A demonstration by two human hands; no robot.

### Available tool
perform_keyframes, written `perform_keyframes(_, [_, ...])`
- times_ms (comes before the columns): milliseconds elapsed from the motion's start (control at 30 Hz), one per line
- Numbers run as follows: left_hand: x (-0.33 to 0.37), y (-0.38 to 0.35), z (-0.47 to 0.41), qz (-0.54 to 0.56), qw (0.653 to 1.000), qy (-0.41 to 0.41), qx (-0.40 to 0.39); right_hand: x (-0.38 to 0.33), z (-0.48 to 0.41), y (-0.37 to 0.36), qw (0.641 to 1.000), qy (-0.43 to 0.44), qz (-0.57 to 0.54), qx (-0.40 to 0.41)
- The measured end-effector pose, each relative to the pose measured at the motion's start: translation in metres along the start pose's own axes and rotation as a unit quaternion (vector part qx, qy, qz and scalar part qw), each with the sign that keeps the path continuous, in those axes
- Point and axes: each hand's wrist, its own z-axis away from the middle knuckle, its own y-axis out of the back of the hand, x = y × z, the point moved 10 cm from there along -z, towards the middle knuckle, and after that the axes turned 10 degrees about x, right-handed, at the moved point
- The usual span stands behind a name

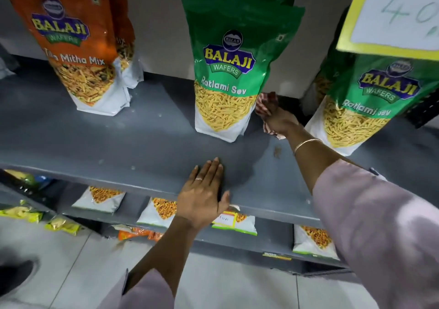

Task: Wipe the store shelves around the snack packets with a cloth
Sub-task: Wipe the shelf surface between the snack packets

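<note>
A grey metal shelf [118,142] carries three upright groups of snack packets: an orange packet [78,47] at the left, a green packet [225,71] in the middle and another green packet [365,99] at the right. My right hand [280,120] reaches deep between the two green packets and grips a red-and-white checked cloth [267,105] pressed to the shelf. My left hand [204,194] lies flat, fingers together, on the shelf's front edge and holds nothing.
A yellow-framed price card [392,13] hangs at the top right. Lower shelves hold more snack packets [156,211] and a small label [225,218]. A few crumbs [276,151] lie on the shelf by my right wrist. Tiled floor [71,261] lies below.
</note>
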Motion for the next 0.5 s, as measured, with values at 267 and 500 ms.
perform_keyframes(267, [0.006,0.002,0.005,-0.029,0.997,0.004,-0.069,0.007,0.086,-0.03,0.982,0.173,0.068,0.021])
perform_keyframes(500, [0.008,0.002,0.006,-0.02,0.999,-0.001,-0.05,0.043,0.21,-0.014,0.976,0.158,0.038,-0.147])
